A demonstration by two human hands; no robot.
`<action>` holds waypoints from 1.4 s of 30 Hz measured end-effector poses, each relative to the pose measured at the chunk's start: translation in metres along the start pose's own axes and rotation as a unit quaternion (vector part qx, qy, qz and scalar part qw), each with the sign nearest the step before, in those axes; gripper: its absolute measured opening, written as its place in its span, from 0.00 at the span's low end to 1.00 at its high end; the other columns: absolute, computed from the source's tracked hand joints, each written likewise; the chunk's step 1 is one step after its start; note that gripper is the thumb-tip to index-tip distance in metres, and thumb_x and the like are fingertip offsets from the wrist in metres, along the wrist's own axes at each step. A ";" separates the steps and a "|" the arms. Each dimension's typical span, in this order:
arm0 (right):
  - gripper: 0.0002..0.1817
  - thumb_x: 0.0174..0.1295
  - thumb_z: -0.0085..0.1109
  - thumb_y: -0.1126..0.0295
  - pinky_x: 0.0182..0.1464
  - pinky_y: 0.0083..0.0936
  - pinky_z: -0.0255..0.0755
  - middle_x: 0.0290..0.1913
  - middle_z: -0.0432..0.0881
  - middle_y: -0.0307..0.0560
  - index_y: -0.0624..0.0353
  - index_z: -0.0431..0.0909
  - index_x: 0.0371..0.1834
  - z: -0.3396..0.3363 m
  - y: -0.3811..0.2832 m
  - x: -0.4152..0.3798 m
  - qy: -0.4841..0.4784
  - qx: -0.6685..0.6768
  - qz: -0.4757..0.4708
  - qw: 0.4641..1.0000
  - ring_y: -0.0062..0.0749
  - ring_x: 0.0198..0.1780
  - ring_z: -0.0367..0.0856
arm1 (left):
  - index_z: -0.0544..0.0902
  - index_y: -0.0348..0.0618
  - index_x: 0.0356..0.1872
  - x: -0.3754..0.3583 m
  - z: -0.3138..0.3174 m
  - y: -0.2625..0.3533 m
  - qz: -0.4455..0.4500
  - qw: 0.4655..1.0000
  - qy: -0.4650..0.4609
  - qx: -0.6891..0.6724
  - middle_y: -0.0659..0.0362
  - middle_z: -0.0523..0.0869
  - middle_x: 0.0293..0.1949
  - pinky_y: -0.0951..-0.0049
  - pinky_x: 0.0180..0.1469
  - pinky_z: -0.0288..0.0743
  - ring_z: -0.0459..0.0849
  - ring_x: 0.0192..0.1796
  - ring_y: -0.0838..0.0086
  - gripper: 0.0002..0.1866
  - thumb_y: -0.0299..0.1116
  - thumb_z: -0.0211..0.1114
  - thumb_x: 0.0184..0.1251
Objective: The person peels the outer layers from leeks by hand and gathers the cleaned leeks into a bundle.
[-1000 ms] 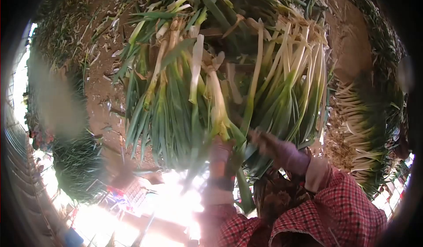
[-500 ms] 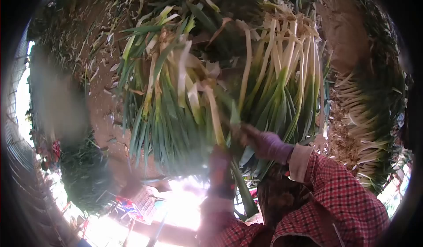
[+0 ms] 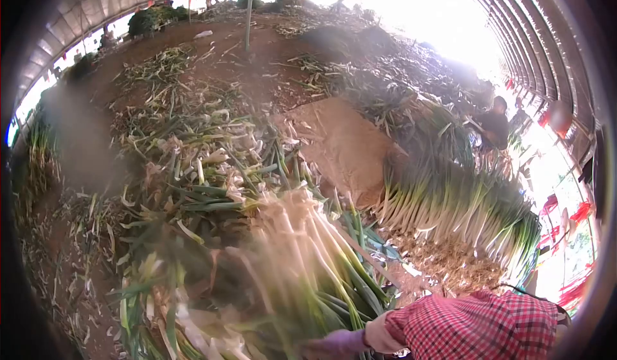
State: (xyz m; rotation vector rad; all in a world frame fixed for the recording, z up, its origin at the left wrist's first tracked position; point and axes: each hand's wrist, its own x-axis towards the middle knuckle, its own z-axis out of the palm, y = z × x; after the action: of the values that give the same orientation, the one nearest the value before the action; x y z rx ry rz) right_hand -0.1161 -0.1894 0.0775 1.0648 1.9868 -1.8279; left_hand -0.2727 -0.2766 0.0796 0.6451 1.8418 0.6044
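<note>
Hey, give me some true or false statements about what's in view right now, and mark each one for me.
The right sleeve is plain blue. False: it is red and checked.
The right hand is at the bottom, near a bunch of green onions. True.
The flat brown sheet is completely buried. False: much of its surface shows bare.
Another person is in view on the right. True.
Both of the wearer's hands are visible. False: only the right one is.

Counted: two onion bunches (image 3: 321, 251) near the right hand (image 3: 329, 345), one onion row (image 3: 453, 199) and one brown sheet (image 3: 347, 144) beyond.
</note>
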 end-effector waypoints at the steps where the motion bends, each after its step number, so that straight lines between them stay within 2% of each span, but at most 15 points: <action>1: 0.38 0.60 0.61 0.58 0.40 0.38 0.77 0.39 0.83 0.52 0.39 0.55 0.73 -0.002 -0.002 -0.002 -0.002 -0.009 -0.002 1.000 0.41 0.39 0.84 | 0.76 0.39 0.54 0.002 -0.001 -0.001 -0.001 1.000 0.003 -0.005 0.51 0.83 0.36 0.63 0.37 0.77 0.82 0.37 0.60 0.22 0.39 0.62 0.62; 5: 0.41 0.59 0.62 0.58 0.41 0.39 0.77 0.42 0.83 0.53 0.39 0.51 0.75 -0.002 -0.015 -0.012 -0.008 -0.048 -0.027 0.998 0.43 0.42 0.84 | 0.75 0.39 0.54 0.001 -0.006 -0.008 -0.007 0.999 0.003 -0.047 0.53 0.82 0.34 0.67 0.34 0.76 0.81 0.34 0.64 0.21 0.37 0.62 0.62; 8: 0.44 0.59 0.62 0.58 0.42 0.40 0.77 0.43 0.83 0.54 0.39 0.48 0.76 0.021 -0.029 -0.031 -0.051 -0.079 -0.064 0.994 0.45 0.43 0.84 | 0.75 0.38 0.54 -0.036 -0.018 -0.054 -0.040 0.991 0.022 -0.124 0.55 0.81 0.32 0.69 0.32 0.76 0.80 0.32 0.67 0.20 0.35 0.61 0.63; 13: 0.48 0.57 0.64 0.58 0.44 0.42 0.77 0.46 0.83 0.55 0.39 0.43 0.78 0.024 -0.050 -0.084 -0.116 -0.179 -0.115 0.970 0.48 0.46 0.84 | 0.74 0.38 0.55 -0.119 0.012 -0.118 -0.148 0.940 0.070 -0.300 0.58 0.80 0.30 0.73 0.29 0.75 0.79 0.28 0.72 0.19 0.32 0.61 0.63; 16: 0.47 0.58 0.61 0.61 0.43 0.44 0.76 0.43 0.84 0.56 0.36 0.42 0.78 0.030 -0.050 -0.059 -0.084 -0.177 -0.120 0.973 0.53 0.43 0.84 | 0.73 0.38 0.55 -0.130 0.034 -0.137 -0.168 0.908 0.091 -0.372 0.60 0.80 0.28 0.75 0.27 0.75 0.79 0.26 0.75 0.19 0.30 0.60 0.64; 20: 0.45 0.59 0.57 0.65 0.43 0.45 0.76 0.45 0.83 0.57 0.33 0.43 0.78 0.029 -0.062 0.020 -0.106 -0.225 0.055 0.967 0.57 0.41 0.83 | 0.67 0.36 0.60 -0.127 0.028 -0.125 -0.205 0.882 0.039 -0.423 0.59 0.80 0.27 0.73 0.25 0.75 0.79 0.25 0.74 0.23 0.29 0.59 0.65; 24: 0.43 0.58 0.57 0.66 0.45 0.44 0.76 0.47 0.83 0.54 0.34 0.47 0.77 0.044 -0.026 0.068 -0.025 -0.235 -0.063 0.970 0.55 0.44 0.84 | 0.66 0.37 0.61 -0.124 0.029 -0.139 -0.187 0.890 0.014 -0.416 0.58 0.80 0.26 0.73 0.24 0.74 0.78 0.24 0.74 0.23 0.28 0.57 0.66; 28: 0.42 0.57 0.56 0.67 0.48 0.41 0.77 0.52 0.81 0.52 0.36 0.50 0.76 0.045 -0.009 0.034 -0.030 -0.201 -0.152 0.967 0.51 0.48 0.83 | 0.70 0.38 0.56 -0.121 0.050 -0.172 -0.176 0.841 0.018 -0.512 0.60 0.79 0.25 0.73 0.24 0.73 0.78 0.23 0.75 0.17 0.28 0.56 0.67; 31: 0.42 0.55 0.56 0.69 0.49 0.39 0.79 0.59 0.77 0.50 0.39 0.52 0.76 0.045 -0.001 0.061 0.001 -0.265 -0.237 0.935 0.48 0.49 0.84 | 0.74 0.38 0.51 -0.127 0.027 -0.125 -0.218 0.864 0.035 -0.452 0.61 0.79 0.25 0.74 0.24 0.73 0.78 0.23 0.75 0.13 0.31 0.55 0.68; 33: 0.42 0.53 0.56 0.70 0.48 0.39 0.79 0.64 0.73 0.48 0.42 0.53 0.75 0.042 -0.020 0.071 -0.058 -0.295 -0.157 0.941 0.46 0.49 0.84 | 0.75 0.38 0.48 -0.125 0.031 -0.123 -0.205 0.859 0.063 -0.465 0.60 0.79 0.26 0.74 0.25 0.73 0.78 0.24 0.75 0.12 0.33 0.56 0.68; 34: 0.42 0.53 0.55 0.71 0.48 0.39 0.80 0.67 0.70 0.48 0.43 0.53 0.75 0.034 -0.055 0.056 -0.132 -0.295 -0.055 0.945 0.45 0.49 0.84 | 0.75 0.38 0.46 -0.127 0.035 -0.123 -0.201 0.853 0.080 -0.475 0.60 0.79 0.26 0.74 0.25 0.73 0.78 0.24 0.75 0.12 0.34 0.57 0.68; 36: 0.42 0.53 0.53 0.73 0.47 0.39 0.80 0.70 0.67 0.47 0.46 0.54 0.75 0.032 -0.043 0.046 -0.165 -0.340 -0.039 0.925 0.43 0.48 0.84 | 0.74 0.38 0.49 -0.135 0.035 -0.134 -0.156 0.880 0.042 -0.448 0.60 0.79 0.28 0.74 0.27 0.74 0.78 0.26 0.75 0.13 0.33 0.58 0.67; 37: 0.41 0.53 0.52 0.74 0.46 0.39 0.80 0.70 0.67 0.47 0.47 0.55 0.75 0.030 0.003 0.060 -0.116 -0.385 -0.130 0.906 0.42 0.48 0.85 | 0.74 0.38 0.50 -0.138 0.035 -0.140 -0.134 0.892 0.019 -0.431 0.59 0.80 0.29 0.73 0.28 0.75 0.79 0.28 0.75 0.14 0.33 0.58 0.67; 39: 0.37 0.58 0.50 0.72 0.46 0.37 0.80 0.71 0.66 0.49 0.49 0.54 0.75 0.006 -0.029 0.043 -0.147 -0.270 -0.048 0.950 0.39 0.49 0.84 | 0.74 0.38 0.51 -0.131 0.042 -0.154 -0.158 0.927 0.084 -0.329 0.59 0.80 0.31 0.73 0.31 0.76 0.79 0.30 0.75 0.15 0.32 0.59 0.66; 42: 0.34 0.63 0.48 0.68 0.50 0.34 0.79 0.71 0.65 0.51 0.49 0.54 0.75 -0.007 -0.037 -0.016 -0.197 -0.176 0.025 0.964 0.37 0.53 0.83 | 0.74 0.38 0.53 -0.134 0.021 -0.091 -0.148 0.907 0.060 -0.389 0.58 0.81 0.37 0.72 0.38 0.77 0.80 0.36 0.74 0.19 0.32 0.63 0.62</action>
State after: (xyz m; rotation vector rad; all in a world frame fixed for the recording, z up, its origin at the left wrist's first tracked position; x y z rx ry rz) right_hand -0.1264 -0.1866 0.1170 0.5858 1.9186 -1.4447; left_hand -0.2251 -0.4316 0.1016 -0.2053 1.5737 1.0966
